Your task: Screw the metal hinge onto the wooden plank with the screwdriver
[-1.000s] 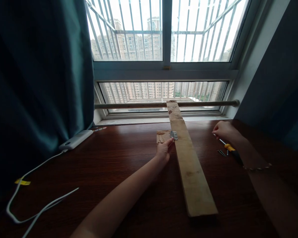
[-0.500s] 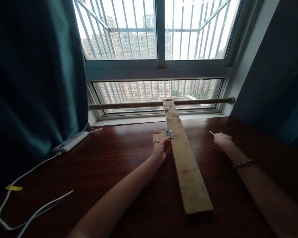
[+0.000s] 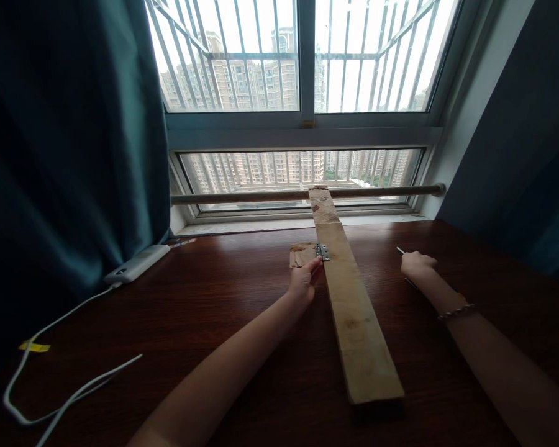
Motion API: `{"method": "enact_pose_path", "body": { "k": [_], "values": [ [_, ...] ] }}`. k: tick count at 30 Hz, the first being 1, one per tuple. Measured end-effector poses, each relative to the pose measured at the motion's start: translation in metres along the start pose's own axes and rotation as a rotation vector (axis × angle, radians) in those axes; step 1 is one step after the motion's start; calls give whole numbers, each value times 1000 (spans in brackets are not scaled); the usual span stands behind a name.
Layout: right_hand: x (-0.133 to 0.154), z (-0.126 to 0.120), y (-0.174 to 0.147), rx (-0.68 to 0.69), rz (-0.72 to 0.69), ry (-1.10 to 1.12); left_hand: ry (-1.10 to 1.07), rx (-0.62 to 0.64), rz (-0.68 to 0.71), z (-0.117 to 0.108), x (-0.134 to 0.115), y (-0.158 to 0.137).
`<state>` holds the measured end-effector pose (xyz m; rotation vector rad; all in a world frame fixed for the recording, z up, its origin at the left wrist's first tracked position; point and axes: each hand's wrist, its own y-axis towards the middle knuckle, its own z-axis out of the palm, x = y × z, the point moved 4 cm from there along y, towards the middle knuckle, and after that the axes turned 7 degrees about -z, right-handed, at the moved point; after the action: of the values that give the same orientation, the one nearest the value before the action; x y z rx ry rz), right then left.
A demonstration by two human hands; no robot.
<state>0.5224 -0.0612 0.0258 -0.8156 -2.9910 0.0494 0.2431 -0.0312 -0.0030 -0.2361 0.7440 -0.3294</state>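
My left hand (image 3: 302,280) is closed at the near edge of a small metal hinge (image 3: 323,251), thumb on top and the other fingers partly hidden beneath. The hinge bridges a small wooden piece (image 3: 302,256) on the left and a long wooden board (image 3: 354,310). To the right, my right hand (image 3: 418,267) is closed round something whose thin, pale metal shaft (image 3: 400,251) points out to the upper left; any handle is hidden in the fist. Dark, thin pieces like screws (image 3: 410,284) show partly under this hand.
The board lies on a dark reddish-brown table (image 3: 214,298), its far end near a horizontal rail (image 3: 242,197) before the window. At left are a white power bank (image 3: 137,264), its white cable (image 3: 74,304), yellow tape (image 3: 35,346) and a teal curtain (image 3: 74,155).
The view has shifted slightly, moving the scene a little to the right. Relative to the table, my right hand has moved slightly nearer, covering more of the screw-like pieces. My left hand keeps its hold.
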Motion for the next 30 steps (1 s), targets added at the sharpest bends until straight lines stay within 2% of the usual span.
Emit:
{"method": "enact_pose_path", "body": {
  "k": [5,8,11,14,17,19,22,26,30],
  "values": [
    [11,-28,-11,-104,-78,13,-7,6,-4,1,0,-2],
    [30,-52,-26,-290,-285,184,-9,10,-12,-1,1,-1],
    [59,-66,-45,-400,-536,530,-12,3,-10,-2,2,1],
    [95,-67,-55,-348,-712,888,-18,-19,-14,-3,3,2],
    [130,-58,-50,-212,-785,1148,-38,-38,-24,-2,2,1],
    [147,-51,-43,-218,-788,1142,-53,-38,-33,-1,2,-1],
    [158,-42,-38,-346,-770,961,-62,-29,-48,0,1,-3],
    [160,-35,-40,-449,-776,795,-60,-20,-42,0,1,-3],
    [159,-35,-44,-474,-796,743,-50,-24,-51,1,1,-3]
  ]
}}
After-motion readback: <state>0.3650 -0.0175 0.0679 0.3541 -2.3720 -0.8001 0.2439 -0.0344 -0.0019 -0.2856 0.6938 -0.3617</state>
